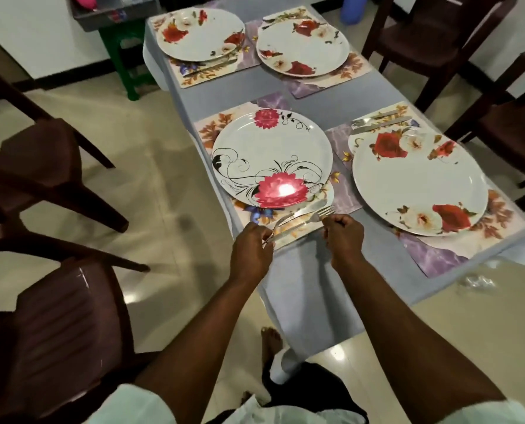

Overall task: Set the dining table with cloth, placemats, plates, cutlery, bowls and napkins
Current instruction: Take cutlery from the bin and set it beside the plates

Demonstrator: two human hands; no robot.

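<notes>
A grey cloth (301,270) covers the table, and several floral placemats on it each carry a plate. The near left plate (271,157) has pink flowers and sits on its placemat (212,130). Just below that plate a knife (305,209) and a fork (323,213) lie side by side on the placemat's near edge. My left hand (250,247) pinches their handle ends. With its fingers curled, my right hand (343,234) pinches the fork just behind the tines.
The right plate (417,182) has a knife and fork (380,120) lying beyond it. Two more plates (200,33) (302,48) sit at the far end. Dark chairs (56,332) stand on both sides, and a green stool (126,53) holds a grey tray.
</notes>
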